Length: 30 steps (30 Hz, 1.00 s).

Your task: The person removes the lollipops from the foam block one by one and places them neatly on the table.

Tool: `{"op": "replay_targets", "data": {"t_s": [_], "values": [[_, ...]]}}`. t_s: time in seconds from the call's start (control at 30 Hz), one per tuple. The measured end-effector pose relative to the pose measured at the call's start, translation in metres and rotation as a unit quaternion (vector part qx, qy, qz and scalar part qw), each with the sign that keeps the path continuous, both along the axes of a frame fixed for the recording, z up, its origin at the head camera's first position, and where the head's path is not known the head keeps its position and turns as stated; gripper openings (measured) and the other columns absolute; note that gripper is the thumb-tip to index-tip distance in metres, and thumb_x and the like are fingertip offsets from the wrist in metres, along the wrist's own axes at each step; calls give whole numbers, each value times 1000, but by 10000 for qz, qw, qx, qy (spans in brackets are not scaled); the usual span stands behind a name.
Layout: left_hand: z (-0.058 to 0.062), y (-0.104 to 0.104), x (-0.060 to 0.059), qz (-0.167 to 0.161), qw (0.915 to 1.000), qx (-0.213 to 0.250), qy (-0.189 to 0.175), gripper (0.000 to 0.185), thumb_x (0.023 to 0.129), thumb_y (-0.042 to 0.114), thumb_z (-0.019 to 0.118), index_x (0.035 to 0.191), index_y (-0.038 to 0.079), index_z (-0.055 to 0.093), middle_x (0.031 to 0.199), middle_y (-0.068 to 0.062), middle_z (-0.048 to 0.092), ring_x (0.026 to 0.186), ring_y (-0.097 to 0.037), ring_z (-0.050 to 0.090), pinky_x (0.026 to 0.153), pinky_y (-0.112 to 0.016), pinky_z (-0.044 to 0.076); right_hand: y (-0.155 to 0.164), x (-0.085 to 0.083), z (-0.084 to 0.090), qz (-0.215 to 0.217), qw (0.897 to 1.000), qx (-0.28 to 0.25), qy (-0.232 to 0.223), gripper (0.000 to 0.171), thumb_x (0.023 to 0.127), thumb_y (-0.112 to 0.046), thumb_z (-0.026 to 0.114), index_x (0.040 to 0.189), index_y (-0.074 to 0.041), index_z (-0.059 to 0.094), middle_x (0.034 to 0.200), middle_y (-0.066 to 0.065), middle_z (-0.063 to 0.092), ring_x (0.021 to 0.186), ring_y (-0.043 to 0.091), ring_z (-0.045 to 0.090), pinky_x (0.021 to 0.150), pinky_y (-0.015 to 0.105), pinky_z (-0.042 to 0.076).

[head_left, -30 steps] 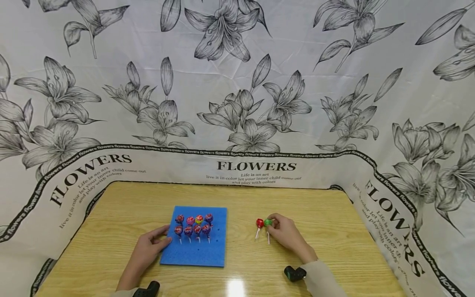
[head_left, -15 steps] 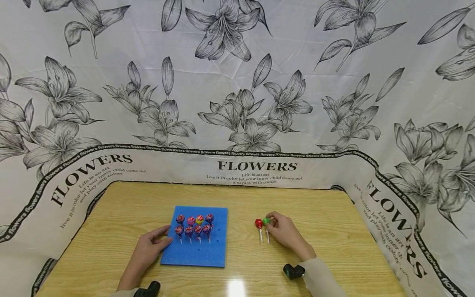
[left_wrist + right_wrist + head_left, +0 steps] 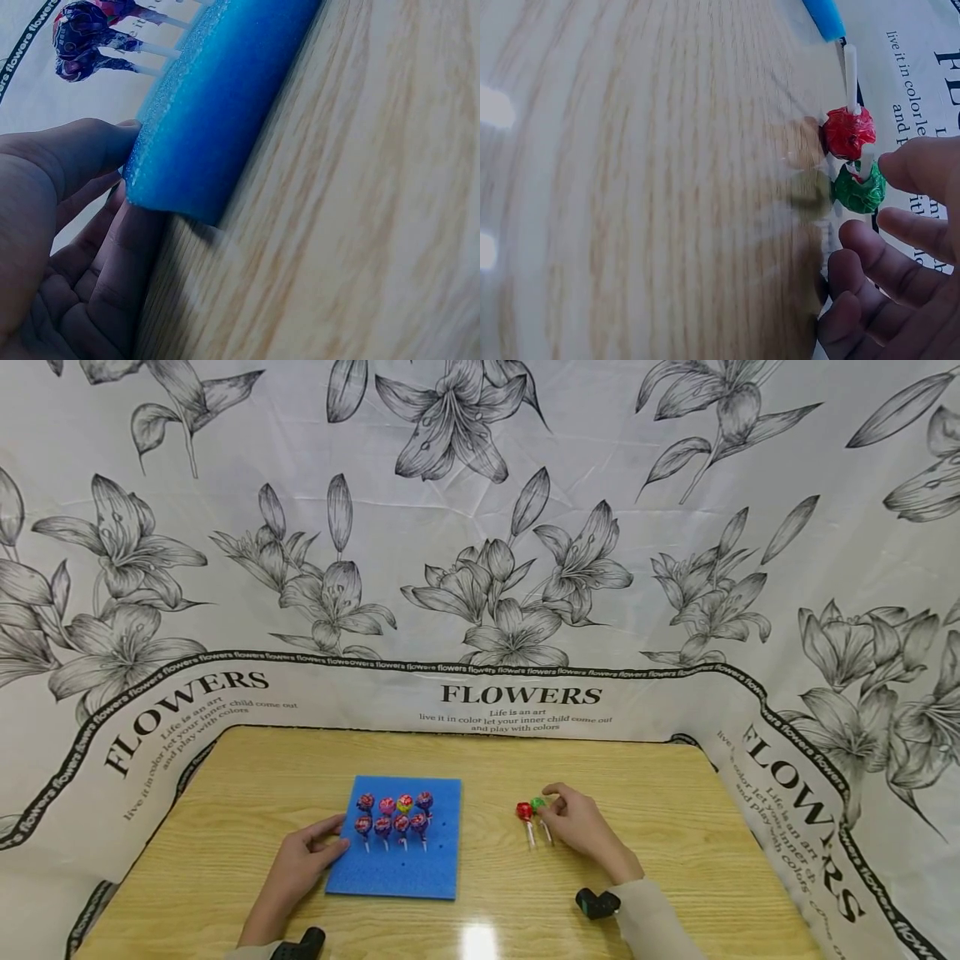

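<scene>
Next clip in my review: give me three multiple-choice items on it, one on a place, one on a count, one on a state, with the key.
1. Where does the left hand rest?
A. at the blue foam board's left edge
B. on the red lollipop
C. off the table

2. How many lollipops stand in the blue foam board?
A. two
B. eight
C. twelve

3. How are the red lollipop and green lollipop by the right hand?
A. stuck in the foam
B. unwrapped
C. lying on the table

Key: 1 A, fingers touch the foam's edge; 2 B, two rows of four; 3 C, both lie on the wooden table.
</scene>
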<state>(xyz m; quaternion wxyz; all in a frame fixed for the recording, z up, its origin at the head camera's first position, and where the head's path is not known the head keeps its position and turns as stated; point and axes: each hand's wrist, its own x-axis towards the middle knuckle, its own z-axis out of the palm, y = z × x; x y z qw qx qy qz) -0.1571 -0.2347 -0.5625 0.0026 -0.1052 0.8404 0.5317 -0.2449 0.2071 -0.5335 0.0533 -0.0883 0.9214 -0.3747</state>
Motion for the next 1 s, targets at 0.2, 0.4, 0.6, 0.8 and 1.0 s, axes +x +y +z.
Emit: {"op": "replay_targets", "data": {"t_s": [0.2,0.4,0.6,0.8,1.0], "values": [[-1,-2,1,-20,10000,49,11,52,92,19,79,139,3,64,120,-14,71,87,-12,69,70,-23,55,-1,-3,2,36,9997,60,240,34,101,-18,64,132,-4,64,101,4,67,83,14,62,72,33,52],[-1,-3,1,-25,9999,119,17,51,92,18,79,139,3,64,120,-14,71,89,-13,70,71,-23,55,-9,-7,2,349,9980,95,522,33,99,-18,67,130,-6,67,126,15,65,117,34,63,99,53,51],[-1,-1,1,-24,9998,182,-5,51,92,17,79,139,3,64,120,-14,71,88,-13,69,71,-24,55,-18,-11,-2,854,9911,341,958,26,92,-11,72,116,-2,74,123,20,69,122,42,61,106,57,46],[-2,-1,1,4,9999,125,12,51,92,17,79,139,4,64,120,-14,71,88,-12,69,71,-24,55,-24,-10,-2,884,9897,448,1031,20,91,-9,73,110,-2,77,116,17,72,119,43,61,107,60,42],[-1,-1,1,15,9999,138,2,51,92,17,79,139,4,65,120,-14,71,86,-12,68,70,-24,55,-29,-7,0,648,9931,260,939,18,92,-8,75,109,-4,78,111,11,74,116,37,63,105,57,45]]}}
